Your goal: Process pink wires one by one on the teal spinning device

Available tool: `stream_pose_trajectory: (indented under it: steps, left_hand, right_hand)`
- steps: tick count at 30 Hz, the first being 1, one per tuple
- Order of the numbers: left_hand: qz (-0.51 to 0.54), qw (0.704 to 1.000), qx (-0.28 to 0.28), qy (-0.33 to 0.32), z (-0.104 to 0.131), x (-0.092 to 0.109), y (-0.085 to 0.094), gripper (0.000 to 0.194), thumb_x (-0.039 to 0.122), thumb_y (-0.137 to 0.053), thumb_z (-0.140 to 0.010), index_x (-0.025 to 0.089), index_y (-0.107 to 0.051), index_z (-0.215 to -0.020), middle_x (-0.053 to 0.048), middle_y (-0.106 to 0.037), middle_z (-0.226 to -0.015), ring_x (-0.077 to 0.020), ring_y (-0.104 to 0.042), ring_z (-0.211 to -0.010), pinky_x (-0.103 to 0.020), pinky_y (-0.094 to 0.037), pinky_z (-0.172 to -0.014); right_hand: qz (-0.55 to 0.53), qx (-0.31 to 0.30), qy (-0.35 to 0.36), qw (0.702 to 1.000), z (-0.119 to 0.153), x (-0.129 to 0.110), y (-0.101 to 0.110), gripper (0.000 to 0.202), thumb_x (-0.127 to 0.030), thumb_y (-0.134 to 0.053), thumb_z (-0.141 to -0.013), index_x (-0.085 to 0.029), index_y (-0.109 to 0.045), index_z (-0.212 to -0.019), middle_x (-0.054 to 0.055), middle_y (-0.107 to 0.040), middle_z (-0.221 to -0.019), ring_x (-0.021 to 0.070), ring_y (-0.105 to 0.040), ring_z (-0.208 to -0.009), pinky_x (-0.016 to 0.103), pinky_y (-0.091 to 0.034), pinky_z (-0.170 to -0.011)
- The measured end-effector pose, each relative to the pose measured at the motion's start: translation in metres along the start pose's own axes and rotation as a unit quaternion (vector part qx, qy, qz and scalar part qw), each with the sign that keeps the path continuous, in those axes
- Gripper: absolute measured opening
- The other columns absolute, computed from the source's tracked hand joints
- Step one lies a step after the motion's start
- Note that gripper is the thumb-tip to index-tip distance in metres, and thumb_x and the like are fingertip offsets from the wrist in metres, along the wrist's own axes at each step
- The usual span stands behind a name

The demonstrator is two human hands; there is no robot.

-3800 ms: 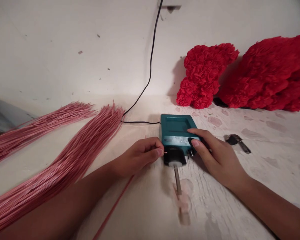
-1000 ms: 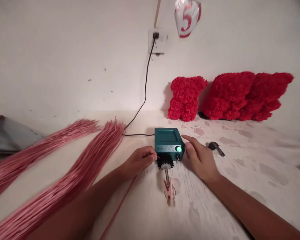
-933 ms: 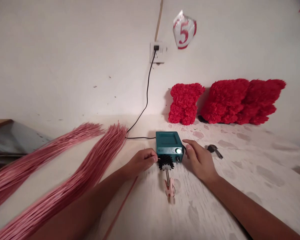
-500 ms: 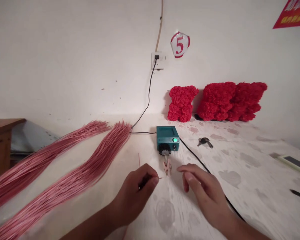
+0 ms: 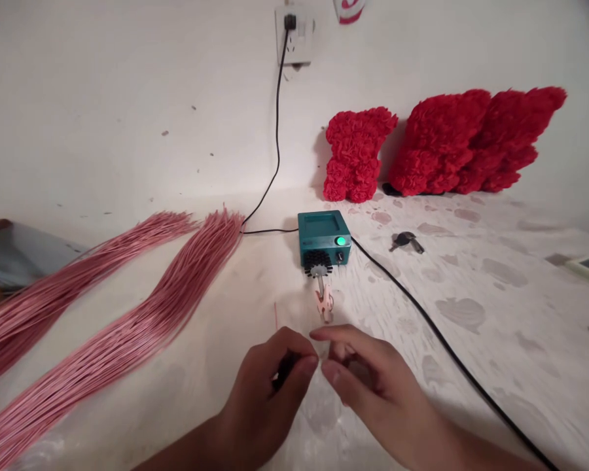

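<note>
My left hand (image 5: 275, 386) is closed in a pinch around a thin pink strand (image 5: 275, 315), whose end sticks up behind the knuckles. Close beside it on the right, my right hand (image 5: 373, 386) has its thumb and index finger apart, with nothing visible between them. Just beyond both hands, a pink clip (image 5: 324, 303) is fixed to the shaft of a small teal machine (image 5: 324, 226). The machine has a black toothed wheel (image 5: 318, 263) and a lit green button (image 5: 340, 241).
Two long bundles of pink strands (image 5: 161, 311) lie at the left. Red flower shapes (image 5: 356, 154) lean on the wall. Keys (image 5: 406, 242) rest right of the machine. A black cable (image 5: 432, 324) crosses the right side; another runs to the wall socket (image 5: 294, 39).
The view has tilted down. My right hand has moved left, close to my left hand, and both are now a little nearer to me than the clip.
</note>
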State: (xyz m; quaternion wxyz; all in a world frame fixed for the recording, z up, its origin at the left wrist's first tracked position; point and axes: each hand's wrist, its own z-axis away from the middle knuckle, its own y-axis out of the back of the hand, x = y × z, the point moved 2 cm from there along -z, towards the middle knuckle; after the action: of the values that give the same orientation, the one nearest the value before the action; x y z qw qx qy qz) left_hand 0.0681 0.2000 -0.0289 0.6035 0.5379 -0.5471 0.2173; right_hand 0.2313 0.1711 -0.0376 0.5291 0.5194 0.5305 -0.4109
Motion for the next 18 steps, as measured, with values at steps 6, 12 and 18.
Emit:
stream_pose_trajectory:
  steps: [6, 12, 18]
  left_hand:
    - [0.015, 1.000, 0.012, 0.005, 0.002, -0.001, -0.001, 0.017, 0.029, -0.052, -0.094, 0.020, -0.058, -0.081, 0.003, -0.056, -0.064, -0.0109, -0.047, -0.055, -0.020, -0.041, -0.052]
    - [0.028, 0.999, 0.016, 0.000, 0.002, 0.001, -0.002, 0.019, 0.030, -0.054, -0.094, 0.020, -0.059, -0.080, 0.003, -0.056, -0.062, -0.0100, -0.046, -0.054, -0.020, -0.040, -0.051]
    - [0.110, 0.993, 0.010, 0.041, 0.003, 0.005, -0.006, 0.020, 0.032, -0.053, -0.096, 0.019, -0.058, -0.081, 0.005, -0.053, -0.055, -0.0088, -0.046, -0.050, -0.019, -0.036, -0.048]
  right_hand:
    - [0.018, 0.017, 0.007, 1.000, -0.005, -0.005, 0.001, 0.017, -0.032, -0.059, -0.090, -0.020, -0.071, -0.088, -0.002, -0.055, -0.062, 0.0089, -0.047, -0.051, 0.020, -0.039, -0.045]
    - [0.040, 0.020, 0.005, 0.999, -0.004, -0.013, 0.004, 0.019, -0.030, -0.060, -0.089, -0.021, -0.068, -0.075, -0.004, -0.053, -0.057, 0.0080, -0.046, -0.048, 0.019, -0.035, -0.043]
    - [-0.046, -0.029, -0.065, 0.996, 0.000, -0.015, 0.006, 0.021, -0.034, -0.055, -0.093, -0.019, -0.064, -0.080, -0.006, -0.047, -0.055, 0.0075, -0.042, -0.048, 0.019, -0.036, -0.046]
